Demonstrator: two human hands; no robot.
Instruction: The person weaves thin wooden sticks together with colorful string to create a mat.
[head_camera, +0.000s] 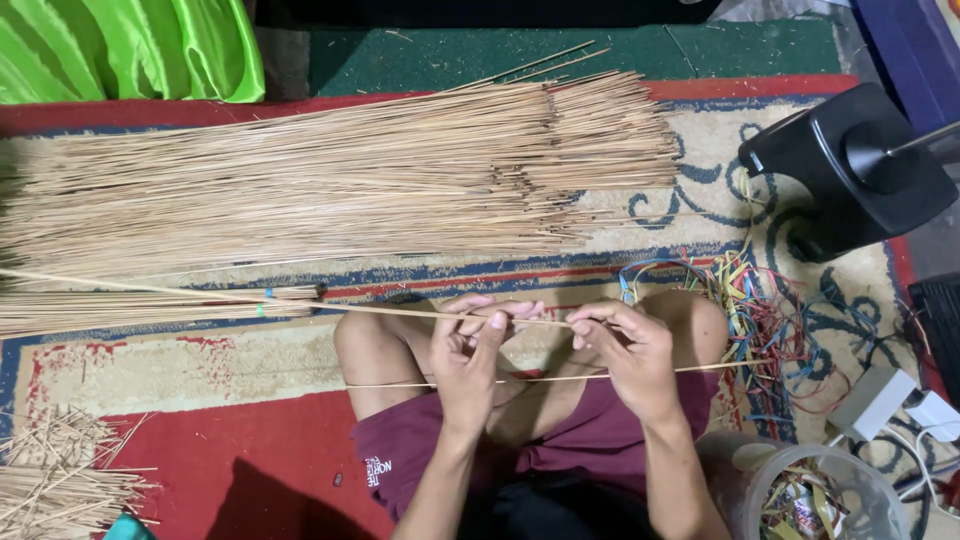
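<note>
I see my left hand and my right hand close together above my knees. Both hands pinch one long thin stick. The fingers of each hand are closed tight on it. The stick runs far out to the left of my left hand and ends between my two hands. A second thin stick lies across my legs, just under both hands. I cannot tell if a hand touches it.

Up past my hands lies a big pile of sticks on the carpet. Left of my left hand is a tied bundle of sticks. Right of my right hand is a heap of coloured rubber bands, and a black stand is farther up.
</note>
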